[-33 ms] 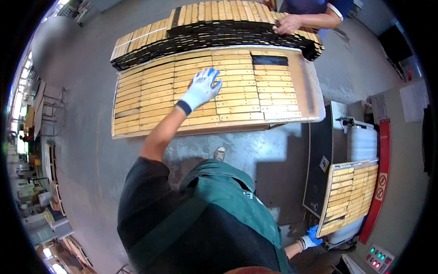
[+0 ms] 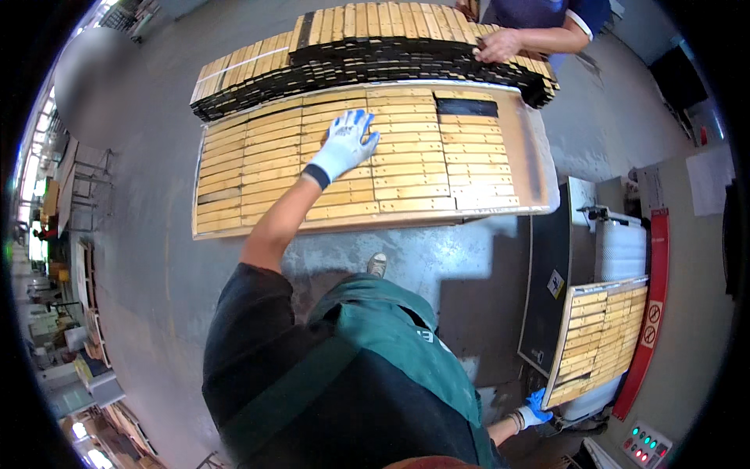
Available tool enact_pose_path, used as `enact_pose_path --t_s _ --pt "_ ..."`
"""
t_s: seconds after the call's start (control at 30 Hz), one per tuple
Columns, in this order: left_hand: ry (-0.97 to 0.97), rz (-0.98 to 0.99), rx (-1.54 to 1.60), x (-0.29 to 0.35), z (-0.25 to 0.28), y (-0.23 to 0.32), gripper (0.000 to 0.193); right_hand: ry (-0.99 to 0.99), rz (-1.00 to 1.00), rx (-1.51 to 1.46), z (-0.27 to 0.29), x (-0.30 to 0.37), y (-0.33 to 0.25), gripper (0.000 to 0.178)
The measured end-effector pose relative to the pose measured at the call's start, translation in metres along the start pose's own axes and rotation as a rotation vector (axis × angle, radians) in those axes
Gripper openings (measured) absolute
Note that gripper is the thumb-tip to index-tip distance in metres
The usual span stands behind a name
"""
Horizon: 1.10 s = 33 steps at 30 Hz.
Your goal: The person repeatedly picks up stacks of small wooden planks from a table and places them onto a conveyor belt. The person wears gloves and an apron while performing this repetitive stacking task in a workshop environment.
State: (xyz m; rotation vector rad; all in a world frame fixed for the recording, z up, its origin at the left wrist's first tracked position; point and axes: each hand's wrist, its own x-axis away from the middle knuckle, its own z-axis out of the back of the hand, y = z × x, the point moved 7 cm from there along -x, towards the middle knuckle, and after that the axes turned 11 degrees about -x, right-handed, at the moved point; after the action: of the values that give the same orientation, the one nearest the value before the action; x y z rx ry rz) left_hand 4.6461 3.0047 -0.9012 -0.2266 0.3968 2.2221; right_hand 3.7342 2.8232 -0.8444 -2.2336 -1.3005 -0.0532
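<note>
Rows of short yellow wooden slats fill a wide board in front of me. My left hand, in a white and blue glove, lies flat on the slats with its fingers spread. Far to my lower right, my gloved right hand is at the near corner of a smaller tray of slats, closed on its edge; part of the fingers is hidden. One dark slat stands out near the board's upper right.
Behind the board lie stacked slats with black edges. A co-worker's hand touches that stack at its right. Beside the small tray are a white roller, a red strip and a panel of lit buttons.
Hardly anything differs. The board appears shifted very slightly right and down in the picture, and my left hand sits a touch higher on the slats.
</note>
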Motion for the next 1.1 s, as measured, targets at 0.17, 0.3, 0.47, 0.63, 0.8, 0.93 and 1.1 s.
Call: enact_pose_path --t_s 0.17,0.3,0.47,0.63,0.8,0.93,1.1 --pt "-0.053 0.217 -0.274 -0.06 -0.006 -0.095 0.078 0.08 0.118 0.152 -0.005 -0.001 0.003 0.07" --pt "-0.003 0.378 -0.281 -0.053 -0.013 -0.147 0.082 0.085 0.116 0.282 0.011 -0.039 -0.029 0.091" --pt "-0.056 0.446 -0.284 -0.022 -0.031 -0.19 0.08 -0.007 -0.024 0.52 -0.016 -0.058 -0.024 0.115" --pt "-0.172 0.424 -0.278 -0.027 -0.035 -0.159 0.075 -0.068 0.356 0.83 -0.04 -0.023 0.078 0.058" --pt "-0.209 0.469 -0.29 -0.026 -0.033 -0.163 0.073 -1.124 0.173 1.118 -0.238 0.149 0.418 0.044" --pt "-0.185 0.462 -0.303 -0.019 -0.031 -0.163 0.069 -1.948 0.572 1.265 -0.329 0.208 0.617 0.054" --pt "-0.136 0.433 -0.278 -0.045 -0.032 -0.16 0.063 -2.203 0.511 1.35 -0.343 0.204 0.773 0.067"
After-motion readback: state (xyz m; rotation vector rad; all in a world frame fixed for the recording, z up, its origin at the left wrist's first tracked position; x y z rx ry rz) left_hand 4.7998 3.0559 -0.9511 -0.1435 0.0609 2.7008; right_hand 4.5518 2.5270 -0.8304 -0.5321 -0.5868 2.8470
